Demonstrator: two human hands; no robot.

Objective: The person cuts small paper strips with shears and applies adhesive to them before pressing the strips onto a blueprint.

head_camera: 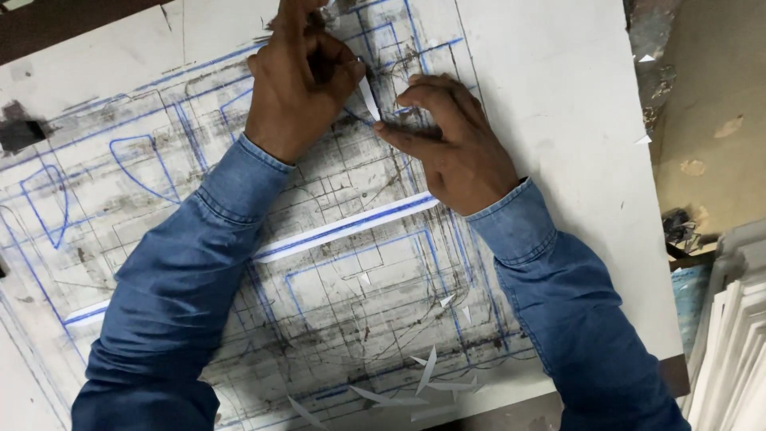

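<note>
Two hands near far edge of scored, blue-lined white cutting board (558, 120): left hand (299, 84) fingers closed, pinching narrow white paper sliver (369, 98); right hand (455, 144) pressing flat, holding nothing.

White tabletop (558, 120), scored and blue-lined. Stained tan floor (710, 104) at right. Stacked white boards (738, 351) near right. Even light.

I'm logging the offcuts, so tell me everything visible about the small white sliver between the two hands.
The white sliver is a thin, narrow strip, paper-like, tapering to a point at its lower end. It stands tilted above the marked cutting board. The left hand pinches its upper end; the right hand presses fingertips on the board just beside its lower tip.
</note>
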